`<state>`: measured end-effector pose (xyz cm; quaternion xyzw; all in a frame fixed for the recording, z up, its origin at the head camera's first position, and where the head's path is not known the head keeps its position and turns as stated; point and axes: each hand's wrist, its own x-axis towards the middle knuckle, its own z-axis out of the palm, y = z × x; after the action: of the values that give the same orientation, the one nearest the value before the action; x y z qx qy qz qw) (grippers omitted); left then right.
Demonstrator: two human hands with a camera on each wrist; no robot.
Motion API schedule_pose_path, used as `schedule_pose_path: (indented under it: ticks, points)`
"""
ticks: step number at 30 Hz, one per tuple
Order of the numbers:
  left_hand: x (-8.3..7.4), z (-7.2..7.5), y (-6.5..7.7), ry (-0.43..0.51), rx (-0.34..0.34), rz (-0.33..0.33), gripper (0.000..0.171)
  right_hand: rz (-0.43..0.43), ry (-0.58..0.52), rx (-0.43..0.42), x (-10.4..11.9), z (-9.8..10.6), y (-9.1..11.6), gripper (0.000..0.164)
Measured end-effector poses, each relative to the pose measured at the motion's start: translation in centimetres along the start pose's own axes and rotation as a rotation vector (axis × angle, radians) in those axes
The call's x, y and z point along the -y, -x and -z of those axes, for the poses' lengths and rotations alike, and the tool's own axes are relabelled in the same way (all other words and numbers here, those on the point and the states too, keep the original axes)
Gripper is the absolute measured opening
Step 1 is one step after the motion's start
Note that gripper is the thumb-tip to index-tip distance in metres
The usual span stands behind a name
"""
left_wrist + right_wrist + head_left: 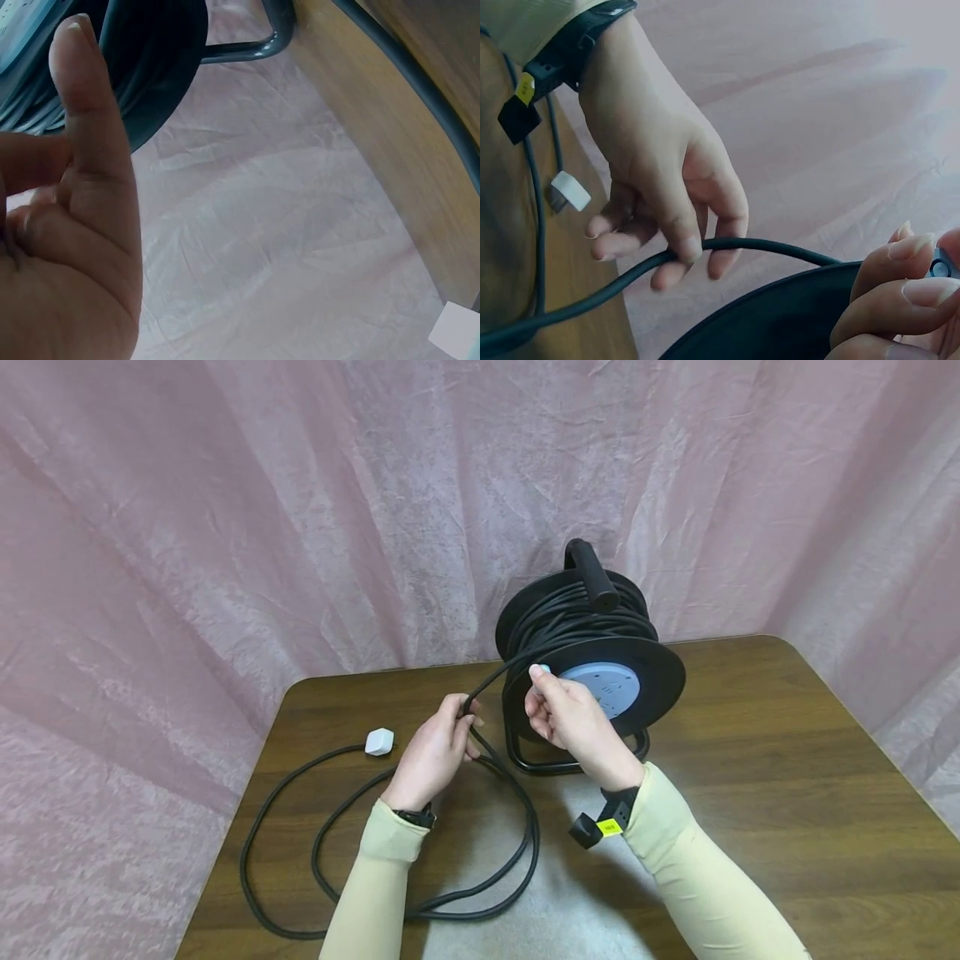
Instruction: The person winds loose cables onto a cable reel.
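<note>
A black cable reel (pixel 517 693) stands on the table, tilted toward the right, with a pale blue socket panel (pixel 622 681) on its face. My left hand (pixel 435 752) pinches the black cable (pixel 615 289) between thumb and fingers, just left of the reel. From there the cable runs up to the windings on the drum. At the reel's face, my right hand (pixel 573 718) curls its fingers round a small light blue knob (pixel 940 265), mostly hidden by the fingers. The cable's white plug (pixel 379 742) lies on the table to the left of my left hand.
Loose loops of cable (pixel 247 860) spread over the wooden table (pixel 787 793) in front and to the left. The reel has a black carrying handle (pixel 592 578) on top and a tubular foot (pixel 547 768). A pink curtain (pixel 420 510) hangs behind the table.
</note>
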<state>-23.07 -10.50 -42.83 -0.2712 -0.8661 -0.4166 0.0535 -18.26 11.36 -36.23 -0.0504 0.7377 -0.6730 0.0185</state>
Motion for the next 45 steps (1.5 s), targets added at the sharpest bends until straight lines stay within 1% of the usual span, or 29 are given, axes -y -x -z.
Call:
schedule_pose_path:
  ticks: [2,5,7,12,14,15,19,21,23,26,29,33,36,40,42,45]
  points:
    - [-0.1,0.0,0.0,0.025,-0.024,0.009,0.022,0.009,0.000,0.004,0.1,0.1,0.0,0.074]
    - [-0.1,-0.1,-0.1,0.028,-0.040,0.023,0.025,0.024,0.009,0.010,0.1,0.4,0.0,0.074]
    - [0.0,-0.1,-0.1,0.013,-0.030,0.027,0.024,0.027,0.009,0.011,0.1,0.5,0.0,0.074]
    - [0.0,0.1,0.0,-0.076,-0.029,0.016,0.019,0.022,0.012,-0.001,0.3,0.9,0.1,0.075]
    - [0.0,0.1,0.0,-0.087,-0.038,0.010,0.016,0.027,0.011,-0.008,0.4,1.1,0.1,0.074]
    - [0.0,0.0,0.0,-0.077,-0.037,0.013,0.014,0.029,0.010,-0.011,0.4,1.2,0.1,0.073]
    - [-0.1,-0.1,-0.1,0.014,0.002,0.029,0.008,0.037,0.002,-0.018,0.5,1.6,0.2,0.071]
    - [-0.2,-0.2,0.0,0.059,0.027,0.043,0.008,0.038,-0.001,-0.018,0.6,1.7,0.2,0.070]
    - [-0.3,-0.1,0.0,0.080,0.046,0.055,0.010,0.039,-0.007,-0.021,0.7,1.9,0.3,0.069]
    - [-0.4,-0.1,0.0,0.062,0.060,0.074,0.013,0.045,-0.033,-0.025,0.9,2.0,0.3,0.068]
    - [-0.4,-0.1,0.1,0.025,0.082,0.085,0.011,0.054,-0.075,-0.030,0.9,2.3,0.4,0.067]
    - [-0.3,-0.2,0.2,-0.017,0.118,0.063,0.017,0.070,-0.105,-0.030,0.9,2.6,0.6,0.066]
    - [-0.3,-0.2,0.3,0.005,0.148,0.052,0.018,0.084,-0.115,-0.028,0.8,2.8,0.7,0.065]
    - [-0.3,-0.2,0.4,0.068,0.177,0.075,0.009,0.102,-0.128,-0.021,0.8,3.0,0.7,0.064]
    - [-0.2,-0.2,0.4,0.054,0.169,0.075,0.006,0.110,-0.132,-0.024,0.9,3.2,0.7,0.063]
    - [0.0,-0.2,0.4,-0.001,0.147,0.068,0.004,0.110,-0.141,-0.042,1.1,3.7,0.7,0.060]
